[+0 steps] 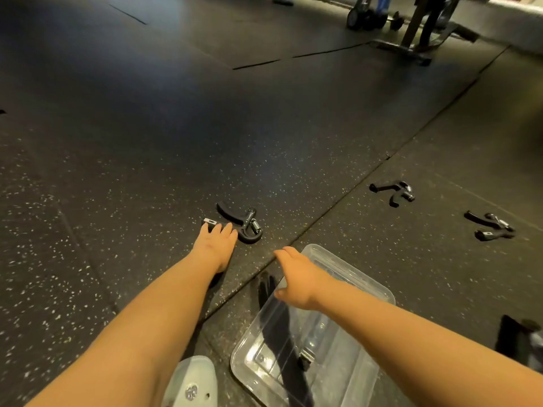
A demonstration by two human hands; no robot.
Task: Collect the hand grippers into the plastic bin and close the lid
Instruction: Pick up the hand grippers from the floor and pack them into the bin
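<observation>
From the head view, a dark speckled rubber floor (147, 201) of mats fills the frame, with a long seam (367, 177) running from the near middle to the far right edge.

Left of that seam, near the middle of the floor, lies a black hand gripper (245, 223) with a steel spring. The left hand (216, 246) reaches out to it, fingers (218, 228) stretched forward with their tips on the nearer handle beside its silver end. The thumb lies back along the palm, so the hand touches the handle rather than clamping it.

The clear plastic bin (364, 277) stands open on the floor at the near edge, just right of the seam. Another gripper (305, 359) can be made out on its bottom, partly blurred. The right hand (296, 277) hovers over the bin's far left corner with fingers loosely extended and nothing in it. The two hands are apart.

Two more grippers lie on the mat right of the seam: one (392, 190) farther out and one (490, 226) near the floor's right edge.

A pale shoe (191, 380) shows at the near edge beside the bin, and a dark object (514, 339) sits at the right edge, too blurred to tell. Gym equipment (417, 33) stands in the far right corner.
</observation>
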